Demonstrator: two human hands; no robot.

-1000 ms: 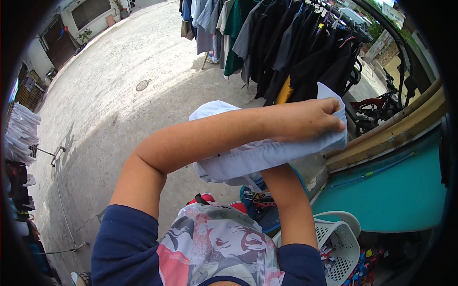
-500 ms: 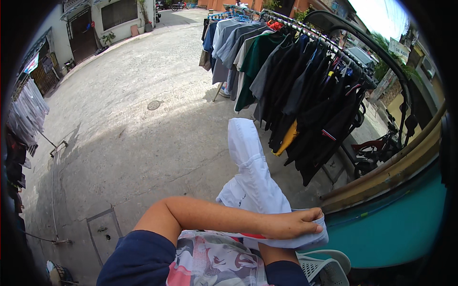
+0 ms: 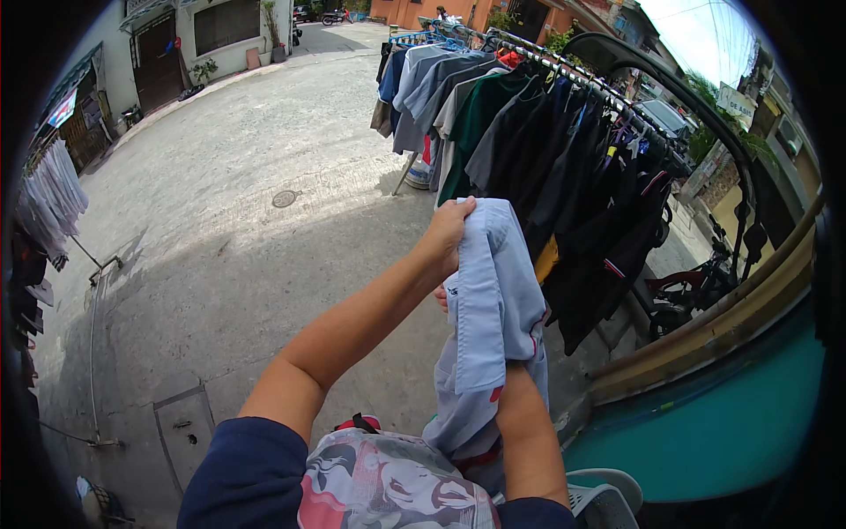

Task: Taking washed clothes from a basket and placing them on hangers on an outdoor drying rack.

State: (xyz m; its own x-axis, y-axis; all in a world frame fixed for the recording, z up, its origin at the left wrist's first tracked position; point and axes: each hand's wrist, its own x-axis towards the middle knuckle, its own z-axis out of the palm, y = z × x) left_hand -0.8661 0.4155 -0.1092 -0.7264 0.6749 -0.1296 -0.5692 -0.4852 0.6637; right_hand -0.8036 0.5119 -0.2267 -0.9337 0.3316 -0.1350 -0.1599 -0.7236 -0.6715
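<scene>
A pale blue garment (image 3: 520,264) with red trim hangs in loose folds in front of me; its exact kind is unclear. At its upper left corner, my left hand (image 3: 451,231) pinches the cloth, with that arm stretched forward. My right forearm passes up into the folds, which cover most of that hand. Fingertips of my right hand (image 3: 441,298) show curled at the garment's left edge, below my left hand. A stiff, straight band of the cloth runs down from the left hand's grip, and the lower part bunches close to my patterned shirt (image 3: 397,485).
A rack of dark and grey shirts (image 3: 529,132) stands ahead to the right. A teal surface (image 3: 687,432) and a pale plastic chair (image 3: 608,485) are at my right. White clothes (image 3: 51,198) hang at far left, near a metal stand (image 3: 95,353) on the concrete.
My left hand has swung from the lower right up to the upper middle, lifting the garment's edge. The right forearm, mostly hidden before, now shows reaching into the cloth.
</scene>
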